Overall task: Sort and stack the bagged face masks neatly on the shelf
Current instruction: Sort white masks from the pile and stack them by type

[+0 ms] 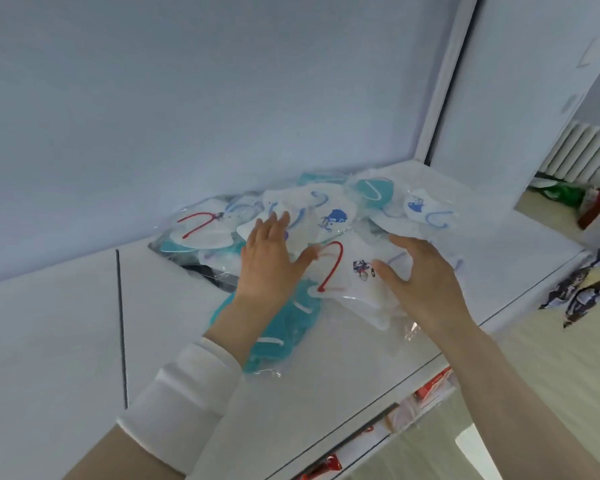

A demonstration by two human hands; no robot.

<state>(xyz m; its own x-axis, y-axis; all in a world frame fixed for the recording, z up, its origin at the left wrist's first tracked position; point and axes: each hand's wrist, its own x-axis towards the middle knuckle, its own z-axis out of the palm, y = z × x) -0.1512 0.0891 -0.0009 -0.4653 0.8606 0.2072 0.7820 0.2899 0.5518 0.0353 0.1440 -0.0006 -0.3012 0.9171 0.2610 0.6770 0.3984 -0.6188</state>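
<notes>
Several bagged face masks lie in a loose heap on the white shelf (326, 368), against its back wall. A white mask with a red ear loop (354, 282) lies in front, between my hands. A teal mask (281, 327) lies partly under my left wrist. More white masks with blue prints (329, 216) and another red-looped one (201, 226) sit behind. My left hand (269, 263) rests flat on the heap, fingers straight. My right hand (420, 271) hovers over the front mask's right side, fingers spread and relaxed, holding nothing.
The shelf's front edge (430, 362) runs diagonally at the right, with red packages (430, 386) on a lower shelf below it. A dark seam (121, 323) divides the shelf surface at left. A white upright post (440, 84) bounds the shelf's right end.
</notes>
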